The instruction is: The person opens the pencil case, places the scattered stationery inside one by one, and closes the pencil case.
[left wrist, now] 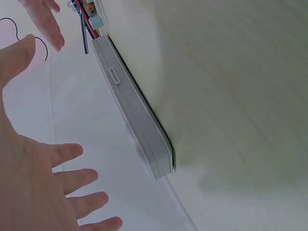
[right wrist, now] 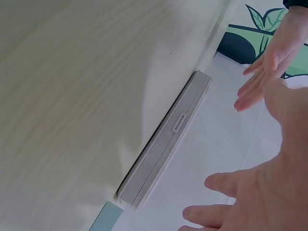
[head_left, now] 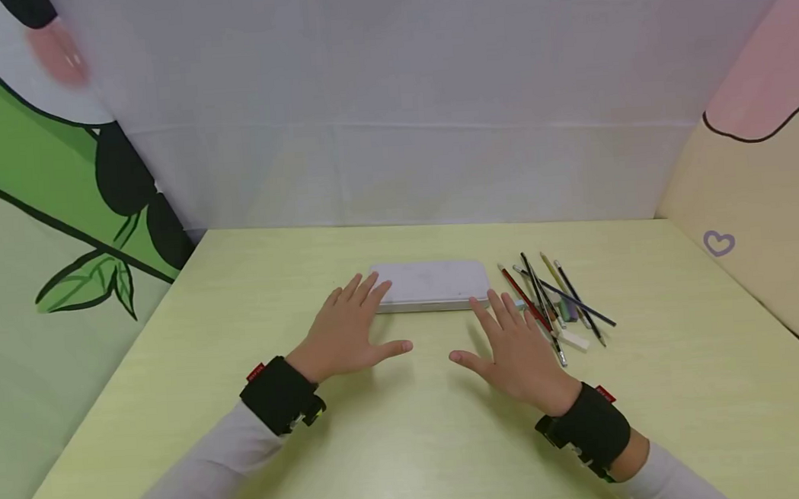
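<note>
A flat, pale case point(head_left: 432, 282) lies closed on the table. Its grey front side carries a small latch point(left wrist: 114, 76), also seen in the right wrist view. My left hand point(head_left: 346, 333) is held over the table at the case's left front corner, fingers spread and thumb out. Opposite it, my right hand point(head_left: 518, 349) spreads its fingers by the right front corner, overlapping part of the pencils in the head view. Neither hand holds anything. Several pencils, among them a red one point(head_left: 522, 295) and a dark blue one point(head_left: 584, 305), lie loosely piled right of the case.
Among the pencils lie a white eraser-like block point(head_left: 574, 339) and a light teal block point(right wrist: 107, 216) near the case's end. A white cloth point(head_left: 432, 110) hangs behind the table point(head_left: 398, 448). Panels with cartoon pictures stand at the left and right.
</note>
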{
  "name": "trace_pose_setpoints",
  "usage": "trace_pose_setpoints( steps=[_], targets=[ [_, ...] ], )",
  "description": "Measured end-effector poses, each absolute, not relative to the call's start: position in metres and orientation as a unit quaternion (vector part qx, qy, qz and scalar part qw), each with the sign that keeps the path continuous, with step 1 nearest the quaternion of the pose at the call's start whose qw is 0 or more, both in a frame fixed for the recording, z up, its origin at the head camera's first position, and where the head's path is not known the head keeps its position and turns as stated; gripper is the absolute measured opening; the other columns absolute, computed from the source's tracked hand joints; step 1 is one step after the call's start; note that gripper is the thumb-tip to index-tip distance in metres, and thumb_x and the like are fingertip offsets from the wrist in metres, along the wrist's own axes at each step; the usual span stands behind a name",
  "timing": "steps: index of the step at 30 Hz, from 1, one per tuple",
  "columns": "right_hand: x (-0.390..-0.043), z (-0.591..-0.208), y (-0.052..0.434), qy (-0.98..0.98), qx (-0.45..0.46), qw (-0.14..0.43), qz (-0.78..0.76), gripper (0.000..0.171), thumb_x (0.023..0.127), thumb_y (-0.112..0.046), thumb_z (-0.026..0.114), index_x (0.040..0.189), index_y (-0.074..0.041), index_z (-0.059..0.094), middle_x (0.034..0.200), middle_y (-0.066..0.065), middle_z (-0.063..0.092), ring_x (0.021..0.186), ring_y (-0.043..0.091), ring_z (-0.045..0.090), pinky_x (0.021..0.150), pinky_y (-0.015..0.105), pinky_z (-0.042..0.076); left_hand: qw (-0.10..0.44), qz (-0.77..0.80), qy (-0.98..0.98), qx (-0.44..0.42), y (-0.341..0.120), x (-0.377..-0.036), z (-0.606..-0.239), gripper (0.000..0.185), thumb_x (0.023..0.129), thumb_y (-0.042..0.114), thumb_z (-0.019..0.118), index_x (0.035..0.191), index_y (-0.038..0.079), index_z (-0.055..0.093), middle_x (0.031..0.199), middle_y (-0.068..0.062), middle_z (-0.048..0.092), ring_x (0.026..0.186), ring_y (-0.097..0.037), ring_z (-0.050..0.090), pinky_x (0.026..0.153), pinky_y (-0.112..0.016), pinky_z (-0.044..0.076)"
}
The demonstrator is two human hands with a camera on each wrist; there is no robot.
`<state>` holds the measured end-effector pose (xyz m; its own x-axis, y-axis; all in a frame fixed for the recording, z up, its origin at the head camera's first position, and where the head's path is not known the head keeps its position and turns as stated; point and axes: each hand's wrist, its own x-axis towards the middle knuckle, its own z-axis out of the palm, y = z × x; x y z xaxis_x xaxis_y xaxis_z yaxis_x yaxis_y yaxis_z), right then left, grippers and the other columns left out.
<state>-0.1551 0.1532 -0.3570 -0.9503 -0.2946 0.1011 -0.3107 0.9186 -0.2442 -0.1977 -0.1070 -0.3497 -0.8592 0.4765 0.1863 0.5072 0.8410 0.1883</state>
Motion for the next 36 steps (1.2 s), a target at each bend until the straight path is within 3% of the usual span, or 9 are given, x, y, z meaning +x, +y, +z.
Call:
trace_pose_setpoints(
  steps=[23, 36],
  targets=[
    [-0.161, -0.366, 0.159, -0.977, 0.169, 0.053, 0.119, 0.086, 0.088, -0.058, 0.058, 0.15, -0.006, 0.031, 0.157, 0.024, 0.025, 0.146, 0.043, 0.021, 0.115, 0.067, 0.027, 0.045, -0.079, -0.948, -0.304, -0.096, -0.264, -0.329, 0.089, 0.082, 0.065, 0.059, 0.148, 0.008, 0.036, 0.154, -0.018, 0.036, 0.143, -0.039, 0.032, 0.117, -0.057, 0.033],
    [-0.181, -0.363, 0.173, -0.975, 0.186, 0.044, 0.113, 0.087, 0.087, -0.06, 0.057, 0.15, -0.006, 0.031, 0.157, 0.023, 0.025, 0.146, 0.042, 0.021, 0.115, 0.067, 0.027, 0.004, -0.106, -0.947, -0.303, -0.075, -0.303, -0.324, 0.084, 0.085, 0.064, 0.056, 0.147, 0.011, 0.037, 0.153, -0.009, 0.04, 0.142, -0.027, 0.037, 0.118, -0.05, 0.034]
  ],
)
